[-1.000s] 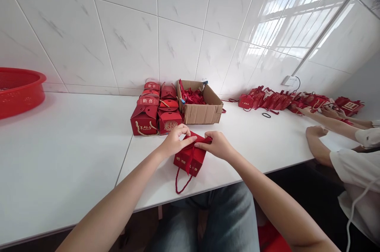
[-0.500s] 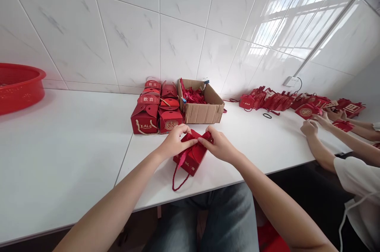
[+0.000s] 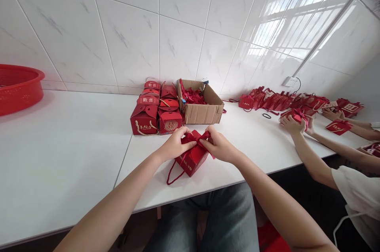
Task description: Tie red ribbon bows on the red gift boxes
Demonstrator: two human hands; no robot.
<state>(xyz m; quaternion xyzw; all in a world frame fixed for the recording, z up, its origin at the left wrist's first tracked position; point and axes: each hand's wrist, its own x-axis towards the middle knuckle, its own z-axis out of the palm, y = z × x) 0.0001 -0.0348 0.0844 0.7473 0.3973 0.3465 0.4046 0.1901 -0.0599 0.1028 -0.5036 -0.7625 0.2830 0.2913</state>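
A small red gift box with gold lettering rests on the table in front of me. Its dark red cord handle hangs down toward the front left. On top of the box lies a red ribbon in loops, like a bow. My left hand pinches the left loop between thumb and fingers. At the other side, my right hand is closed on the right loop, and a ribbon end hangs below it. My fingers partly cover the knot and the top of the box.
Behind stand several finished red boxes beside a cardboard box of ribbons. At far left is a red plastic basket. More red boxes line the wall at right, where co-workers' hands handle boxes. A black ring lies nearby.
My hands have drawn slightly apart, and the ribbon loops show wider. The box has turned a little, its handle shifting left. A co-worker's hands have moved left with a ribboned box.
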